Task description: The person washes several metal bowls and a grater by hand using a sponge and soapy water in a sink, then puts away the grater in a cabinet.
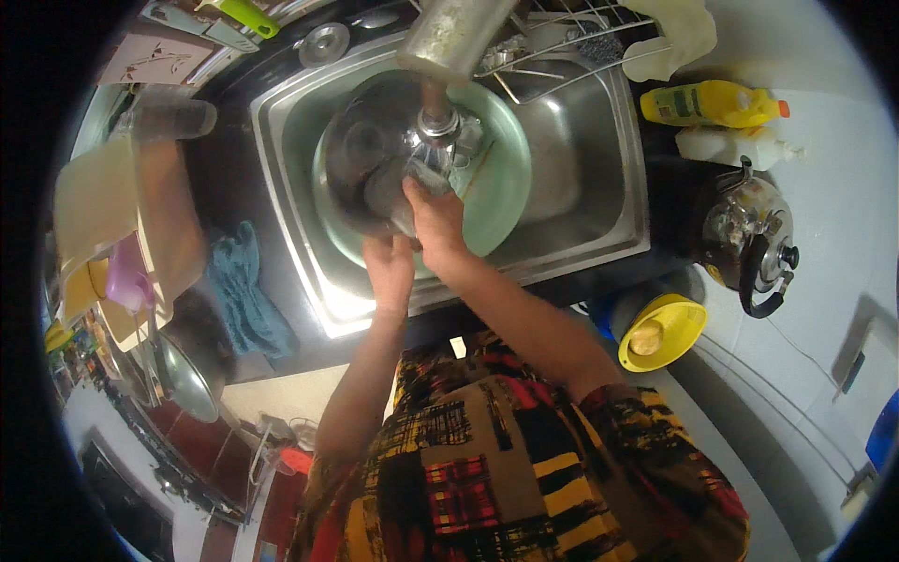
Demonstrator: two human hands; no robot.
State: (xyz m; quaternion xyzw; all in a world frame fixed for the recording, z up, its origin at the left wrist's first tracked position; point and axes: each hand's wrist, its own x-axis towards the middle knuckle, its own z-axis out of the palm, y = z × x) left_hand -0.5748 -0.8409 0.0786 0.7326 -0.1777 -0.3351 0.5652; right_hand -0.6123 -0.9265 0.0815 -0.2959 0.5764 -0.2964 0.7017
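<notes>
A dark, round metal pan (351,147) is tilted over a pale green basin (516,190), which stands in a stainless steel sink (597,232). My left hand (388,270) grips the pan's near rim. Just to its right, my right hand (441,221) has its thumb on a small greyish object (425,177) against the pan; blur hides what this object is. Water from the tap (439,126) runs down right beyond my right thumb. Inside the basin, a thin brown stick-like thing (484,165) shows on the right side.
A wire rack (562,49) overhangs the sink's far right. Rightward stand a yellow bottle (692,104), a white bottle (734,146) and a steel kettle (748,225). A yellow bowl (674,341) sits nearer. On the left are a blue cloth (249,302) and a plastic container (168,204).
</notes>
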